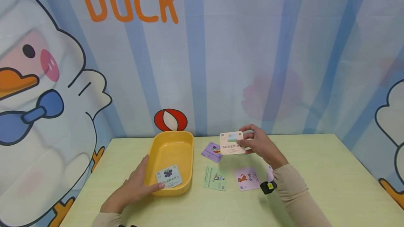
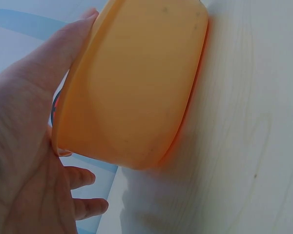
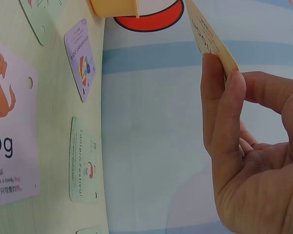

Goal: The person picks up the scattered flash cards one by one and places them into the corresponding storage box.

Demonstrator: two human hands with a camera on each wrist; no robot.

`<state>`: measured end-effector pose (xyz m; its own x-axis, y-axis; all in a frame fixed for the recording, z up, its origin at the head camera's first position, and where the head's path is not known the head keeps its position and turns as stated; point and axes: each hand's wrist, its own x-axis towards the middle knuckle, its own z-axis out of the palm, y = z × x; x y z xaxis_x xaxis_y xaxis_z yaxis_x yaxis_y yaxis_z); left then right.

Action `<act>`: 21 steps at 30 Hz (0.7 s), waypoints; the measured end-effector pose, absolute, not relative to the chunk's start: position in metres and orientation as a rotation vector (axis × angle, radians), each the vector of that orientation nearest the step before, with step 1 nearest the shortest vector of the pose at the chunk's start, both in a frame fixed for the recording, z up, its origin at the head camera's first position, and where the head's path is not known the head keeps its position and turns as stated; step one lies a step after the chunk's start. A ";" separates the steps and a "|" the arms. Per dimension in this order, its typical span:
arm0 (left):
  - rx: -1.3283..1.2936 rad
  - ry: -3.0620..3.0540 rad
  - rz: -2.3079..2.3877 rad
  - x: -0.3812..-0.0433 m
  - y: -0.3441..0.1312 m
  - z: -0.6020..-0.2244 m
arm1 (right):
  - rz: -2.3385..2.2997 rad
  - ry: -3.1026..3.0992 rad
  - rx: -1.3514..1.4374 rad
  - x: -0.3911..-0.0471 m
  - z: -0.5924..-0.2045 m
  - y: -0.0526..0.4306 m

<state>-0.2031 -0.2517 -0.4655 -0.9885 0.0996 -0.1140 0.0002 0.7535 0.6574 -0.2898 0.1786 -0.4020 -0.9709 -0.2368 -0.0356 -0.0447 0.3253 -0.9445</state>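
Note:
My right hand (image 1: 262, 146) pinches a pale card printed "sunshine" (image 1: 226, 150) between thumb and fingers, held up above the table. In the right wrist view that card (image 3: 212, 36) is seen nearly edge-on. At the left, my left hand (image 1: 134, 188) holds the near left corner of a yellow plastic tray (image 1: 190, 150), its thumb over the near rim and its fingers along the outer left side. Inside the tray, a light blue "blueberry" card (image 1: 175, 179) leans at the near end, close to the thumb tip.
On the table right of the tray lie a purple card (image 1: 208, 155), a green card (image 1: 207, 178) and a lilac dog card (image 1: 249, 184). A green "Lantern Festival" card (image 3: 80, 168) is near the back edge. Another lilac card (image 1: 269, 173) is partly hidden by the right wrist. A printed curtain (image 1: 217, 62) hangs behind.

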 end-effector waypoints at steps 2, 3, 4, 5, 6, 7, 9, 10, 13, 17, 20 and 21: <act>0.084 2.810 1.046 -0.203 -0.252 -0.465 | -1.718 2.412 -0.271 -0.290 -0.402 0.177; 0.085 2.811 1.042 -0.202 -0.252 -0.465 | -1.722 2.410 -0.277 -0.290 -0.403 0.176; 0.083 2.810 1.039 -0.202 -0.252 -0.465 | -1.724 2.409 -0.282 -0.290 -0.403 0.176; 0.080 2.808 1.038 -0.202 -0.252 -0.465 | -1.726 2.409 -0.286 -0.290 -0.403 0.175; 0.078 2.807 1.037 -0.203 -0.251 -0.465 | -1.726 2.409 -0.289 -0.290 -0.403 0.174; 0.072 2.804 1.038 -0.202 -0.251 -0.465 | -1.728 2.408 -0.289 -0.289 -0.403 0.173; 0.061 2.801 1.039 -0.203 -0.250 -0.465 | -1.735 2.401 -0.284 -0.289 -0.403 0.171; 0.056 2.799 1.042 -0.203 -0.250 -0.465 | -1.738 2.397 -0.280 -0.289 -0.403 0.169; 0.054 2.801 1.046 -0.202 -0.249 -0.464 | -1.750 2.383 -0.278 -0.289 -0.403 0.166; 0.059 2.804 1.043 -0.202 -0.250 -0.465 | -1.762 2.368 -0.289 -0.288 -0.403 0.162; 0.055 2.805 1.036 -0.203 -0.250 -0.465 | -1.762 2.361 -0.307 -0.288 -0.403 0.160; 0.051 2.804 1.033 -0.203 -0.250 -0.465 | -1.762 2.359 -0.314 -0.287 -0.402 0.159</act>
<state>-0.2027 -0.2502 -0.4651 -0.9878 0.0846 -0.1309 -0.0205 0.7618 0.6475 -0.2873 0.1590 -0.4024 -0.9616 -0.2740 -0.0178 -0.0607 0.2753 -0.9595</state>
